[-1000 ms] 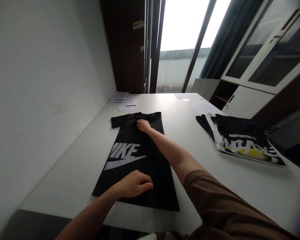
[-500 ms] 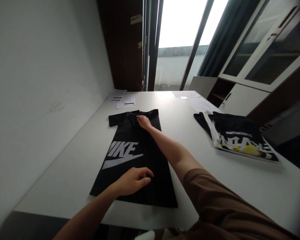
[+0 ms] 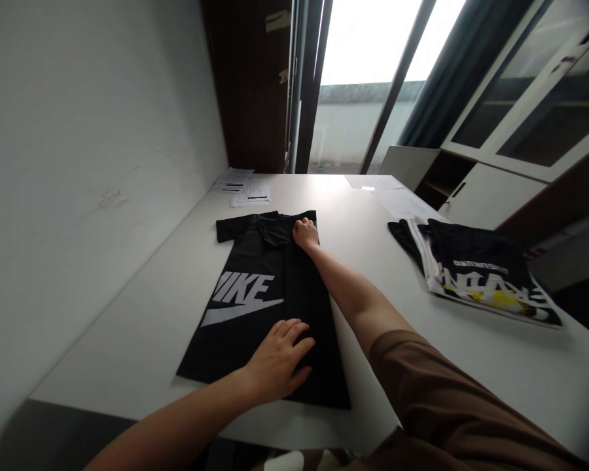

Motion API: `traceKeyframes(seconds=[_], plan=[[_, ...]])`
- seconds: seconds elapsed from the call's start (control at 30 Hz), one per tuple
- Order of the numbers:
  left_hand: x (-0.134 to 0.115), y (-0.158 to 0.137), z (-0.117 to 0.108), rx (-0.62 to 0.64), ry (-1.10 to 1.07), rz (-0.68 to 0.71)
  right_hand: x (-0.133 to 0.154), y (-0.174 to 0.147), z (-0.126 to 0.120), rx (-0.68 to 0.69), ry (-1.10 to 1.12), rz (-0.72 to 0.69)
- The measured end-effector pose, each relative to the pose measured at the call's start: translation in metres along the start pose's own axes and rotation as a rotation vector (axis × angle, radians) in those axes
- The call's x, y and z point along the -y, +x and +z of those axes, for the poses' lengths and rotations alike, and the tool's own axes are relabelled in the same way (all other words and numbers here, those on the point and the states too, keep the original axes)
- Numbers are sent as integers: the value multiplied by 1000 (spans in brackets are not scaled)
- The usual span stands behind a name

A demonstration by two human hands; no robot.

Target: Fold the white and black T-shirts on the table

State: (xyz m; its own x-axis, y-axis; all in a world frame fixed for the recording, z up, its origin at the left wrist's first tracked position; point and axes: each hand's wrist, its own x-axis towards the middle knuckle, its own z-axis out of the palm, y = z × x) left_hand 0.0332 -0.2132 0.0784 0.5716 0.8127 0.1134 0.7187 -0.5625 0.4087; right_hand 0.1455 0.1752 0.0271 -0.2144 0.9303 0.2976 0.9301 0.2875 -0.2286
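A black T-shirt (image 3: 255, 261) with a large grey "NIKE" print and swoosh lies flat on the white table, its right side folded inward over the front. One short sleeve sticks out at the upper left, and the cloth is bunched near the collar. My right hand (image 3: 305, 233) is at the shirt's upper right edge, its fingers curled down on the fabric; the fingertips are hidden. Over the lower part of the shirt, my left hand (image 3: 282, 360) is palm down with fingers apart, holding nothing.
A folded pile of black clothing (image 3: 481, 255) with white and yellow print lies on the right of the white table (image 3: 363, 255). Paper sheets (image 3: 250, 191) rest at the far left, and other papers (image 3: 402, 203) at the far right. A wall (image 3: 103, 163) borders the table's left side.
My right hand has moved right from the collar area to the shirt's upper right edge. My left hand has shifted slightly right, its fingers now more spread and turned downward.
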Motion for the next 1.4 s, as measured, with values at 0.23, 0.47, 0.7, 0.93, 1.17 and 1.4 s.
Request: traceKeyframes(seconds=[0.23, 0.47, 0.7, 0.93, 1.17, 1.4], plan=[[-1, 0, 3, 74, -7, -7, -12, 21, 17, 205, 21, -64], [28, 0, -26, 53, -134, -11, -21, 29, 16, 340, 4, 19], [111, -23, -69, -188, 119, -434, -39, 19, 12, 288, -53, 87], [133, -41, -63, -149, 402, -686, -58, 21, 1, 398, -109, 132], [144, -35, -69, -128, 201, -777, 5, 25, -11, 189, -110, -74], [167, -59, -100, -17, -153, -711, 107, 20, 14, 198, 117, -442]])
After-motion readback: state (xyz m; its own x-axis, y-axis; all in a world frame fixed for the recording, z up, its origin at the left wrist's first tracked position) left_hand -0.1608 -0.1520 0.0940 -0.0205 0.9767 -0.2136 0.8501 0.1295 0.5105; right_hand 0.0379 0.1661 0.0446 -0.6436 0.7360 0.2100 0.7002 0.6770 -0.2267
